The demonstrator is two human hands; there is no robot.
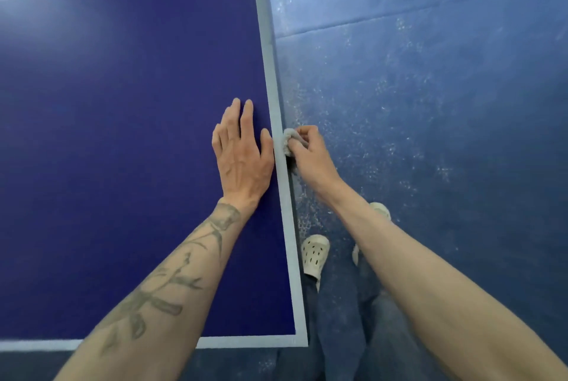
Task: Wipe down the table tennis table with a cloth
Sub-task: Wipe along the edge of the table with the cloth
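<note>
The blue table tennis table fills the left of the head view, with a white line along its right side and near end. My left hand lies flat on the top, fingers spread, just inside the right side line. My right hand is off the table's right side, shut on a small bunched grey-white cloth. The cloth presses against the table's side edge, level with my left hand. Part of the cloth is hidden under my fingers.
Worn blue floor with pale scuffs runs along the table's right side. My feet in white perforated clogs and my jeans stand beside the table's near right corner. A thin white centre line crosses the far top.
</note>
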